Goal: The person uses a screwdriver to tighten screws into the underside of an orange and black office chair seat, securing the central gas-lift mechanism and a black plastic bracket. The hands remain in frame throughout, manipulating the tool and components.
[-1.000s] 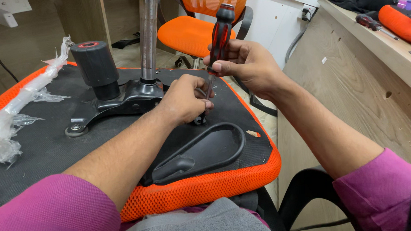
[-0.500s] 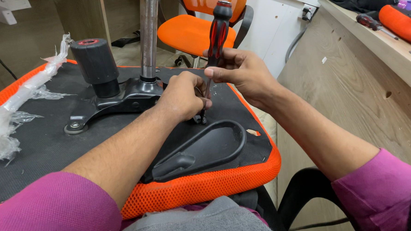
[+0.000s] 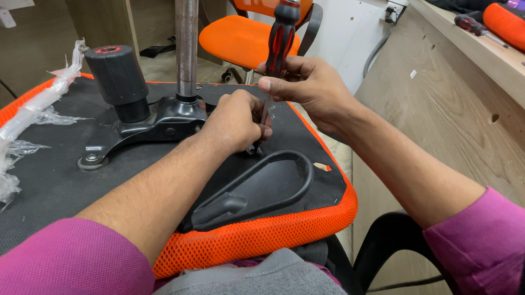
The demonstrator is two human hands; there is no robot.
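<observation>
The screwdriver (image 3: 278,40) is best kept upright, gripped by the right hand (image 3: 307,86), tip steadied by the closed left hand (image 3: 235,119) near the seat base (image 3: 52,186)'s right edge.

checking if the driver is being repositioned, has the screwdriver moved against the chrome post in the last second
No. The screwdriver stands upright just right of the chrome post, as it did earlier, with the right hand on its shaft and the left hand at its tip.
</observation>
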